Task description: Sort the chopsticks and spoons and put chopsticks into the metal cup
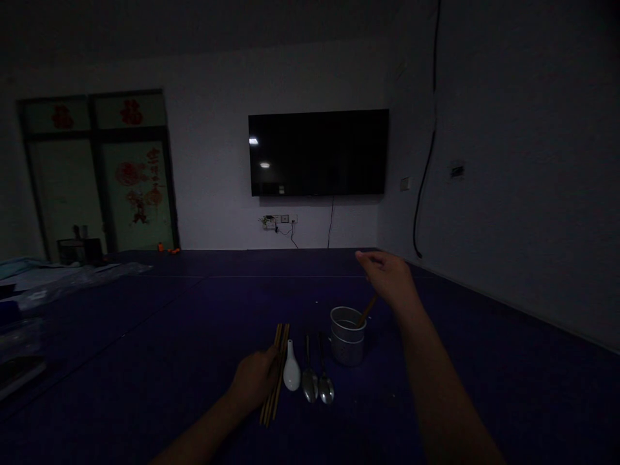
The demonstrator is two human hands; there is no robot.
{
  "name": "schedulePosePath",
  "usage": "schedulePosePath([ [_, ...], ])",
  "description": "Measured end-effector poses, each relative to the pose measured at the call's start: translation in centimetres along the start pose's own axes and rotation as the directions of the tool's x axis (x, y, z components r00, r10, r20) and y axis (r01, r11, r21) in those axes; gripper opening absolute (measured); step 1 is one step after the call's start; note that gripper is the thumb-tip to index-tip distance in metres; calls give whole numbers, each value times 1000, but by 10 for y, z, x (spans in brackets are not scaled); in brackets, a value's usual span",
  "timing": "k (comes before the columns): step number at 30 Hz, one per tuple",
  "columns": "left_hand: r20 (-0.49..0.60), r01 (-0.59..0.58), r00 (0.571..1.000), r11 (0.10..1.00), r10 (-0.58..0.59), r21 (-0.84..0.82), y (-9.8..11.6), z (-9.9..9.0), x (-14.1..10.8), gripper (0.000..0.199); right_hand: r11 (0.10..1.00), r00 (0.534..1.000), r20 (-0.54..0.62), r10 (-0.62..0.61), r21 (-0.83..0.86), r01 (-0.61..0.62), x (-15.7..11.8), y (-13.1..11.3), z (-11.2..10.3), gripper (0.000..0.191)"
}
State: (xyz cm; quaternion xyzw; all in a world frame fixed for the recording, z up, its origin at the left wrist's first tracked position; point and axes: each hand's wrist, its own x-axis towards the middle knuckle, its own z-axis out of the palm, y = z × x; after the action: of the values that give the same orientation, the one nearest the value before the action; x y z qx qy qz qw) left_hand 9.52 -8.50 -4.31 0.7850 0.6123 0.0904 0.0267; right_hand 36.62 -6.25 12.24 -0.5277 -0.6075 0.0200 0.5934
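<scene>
Several wooden chopsticks (276, 394) lie side by side on the dark blue table (232, 303), and my left hand (255, 381) rests on them with its fingers closed round them. Just right of them lie a white spoon (291, 371) and two metal spoons, one (310, 385) beside the other (326, 390). Further right stands a metal cup (347, 336). A wooden stick (367, 311) leans in the cup, its upper end behind my right hand (387, 274). The fingers of that hand are pinched together above the cup; what they hold is hidden.
Clear plastic wrapping (82, 284) and a dark flat object (22, 374) lie at the left. Small orange objects (168, 249) sit at the table's far edge. A screen (318, 154) hangs on the wall, and a black cable (425, 181) dangles at the right.
</scene>
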Motion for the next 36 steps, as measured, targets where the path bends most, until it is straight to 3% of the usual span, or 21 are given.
schedulePosePath([
  [36, -10, 111, 994, 994, -111, 7, 4, -6, -2, 24, 1000, 998, 62, 17, -24, -16, -3, -7, -4, 48],
])
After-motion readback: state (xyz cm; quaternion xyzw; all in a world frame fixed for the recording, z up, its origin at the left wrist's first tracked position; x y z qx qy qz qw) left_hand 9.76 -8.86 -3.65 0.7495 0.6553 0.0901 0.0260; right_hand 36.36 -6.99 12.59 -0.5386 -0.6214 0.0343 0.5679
